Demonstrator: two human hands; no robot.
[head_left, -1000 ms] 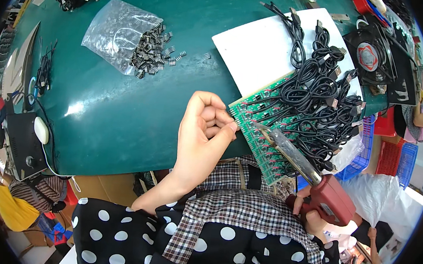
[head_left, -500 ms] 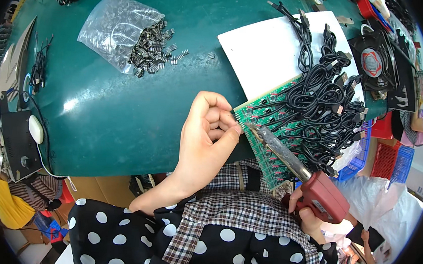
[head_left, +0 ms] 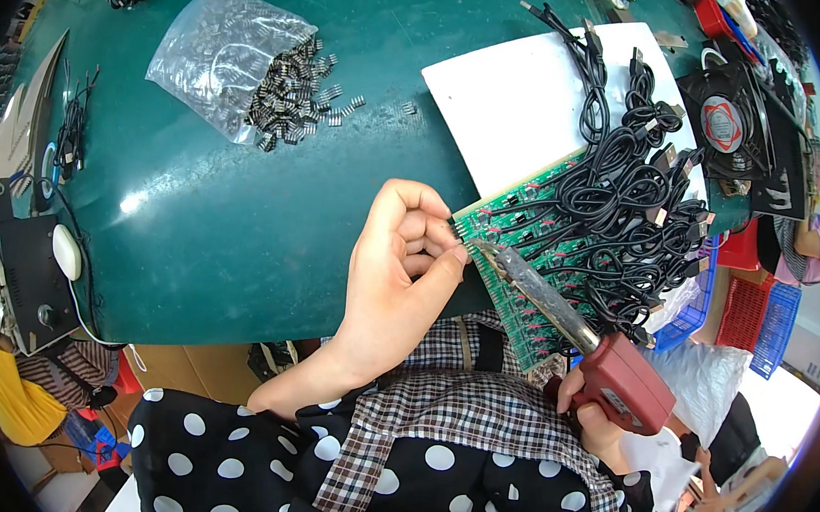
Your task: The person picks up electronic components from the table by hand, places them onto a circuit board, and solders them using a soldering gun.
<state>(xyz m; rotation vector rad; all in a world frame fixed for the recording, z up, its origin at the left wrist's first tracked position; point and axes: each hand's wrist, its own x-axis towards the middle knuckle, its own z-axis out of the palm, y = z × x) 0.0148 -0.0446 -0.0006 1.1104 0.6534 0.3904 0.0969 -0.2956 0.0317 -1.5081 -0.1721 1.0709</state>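
My left hand (head_left: pixel 394 279) is closed in a pinch at the left corner of a green circuit board (head_left: pixel 496 226). A small black component (head_left: pixel 456 228) shows at its fingertips, partly hidden. My right hand (head_left: pixel 594 423) is wrapped round the red handle of a soldering iron (head_left: pixel 626 381). The iron's tip reaches the board's edge just right of my left fingertips. Black USB cables (head_left: pixel 617 195) lie bunched over the board's right part, their ends joined to it.
Under the board's far end is a white sheet (head_left: pixel 499 99). A clear plastic bag (head_left: pixel 214 53) spills small metal-pinned parts (head_left: pixel 292 98) on the green table (head_left: pixel 238 233). A black fan (head_left: pixel 724 122) stands at right, a black box (head_left: pixel 31 274) at left. Other people work nearby.
My hands, the iron and the board have hardly moved. At the lower right, the white plastic bag has shifted, and another person's arms show more there.
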